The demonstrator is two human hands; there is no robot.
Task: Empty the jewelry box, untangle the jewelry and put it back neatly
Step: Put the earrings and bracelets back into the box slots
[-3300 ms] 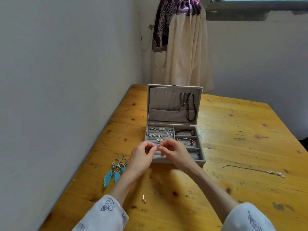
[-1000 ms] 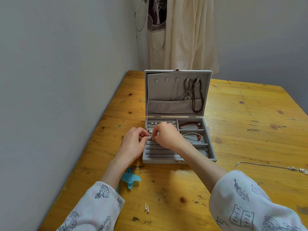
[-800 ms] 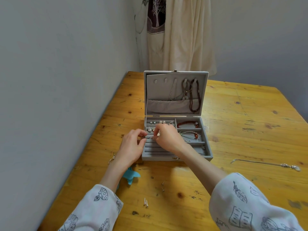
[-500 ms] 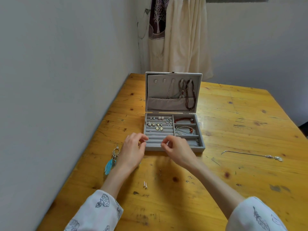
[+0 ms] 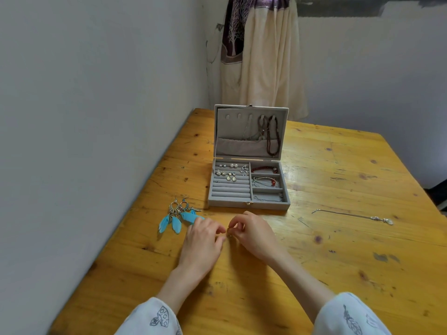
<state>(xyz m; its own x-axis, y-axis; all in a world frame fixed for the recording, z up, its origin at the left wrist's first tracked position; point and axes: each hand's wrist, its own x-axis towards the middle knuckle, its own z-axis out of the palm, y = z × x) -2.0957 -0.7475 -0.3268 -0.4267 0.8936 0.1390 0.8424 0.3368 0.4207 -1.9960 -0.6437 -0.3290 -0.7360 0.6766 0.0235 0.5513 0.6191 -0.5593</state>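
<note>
Yellow pine table [image 5: 338, 262], open grey jewelry box [image 5: 249, 201] half refilled, feather earrings [image 5: 177, 217] and a silver chain [image 5: 350, 215] lying outside it. Both hands, left hand [image 5: 202, 240] and right hand [image 5: 254, 234], meet fingertip to fingertip, pinching something tiny (too small to identify). One fumble and it could roll away unseen.

Head camera looks forward and down, close above the table [image 5: 338, 262].

table [image 5: 338, 262] bears jewelry box [image 5: 249, 204], earrings [image 5: 177, 215], chain [image 5: 350, 215].
</note>
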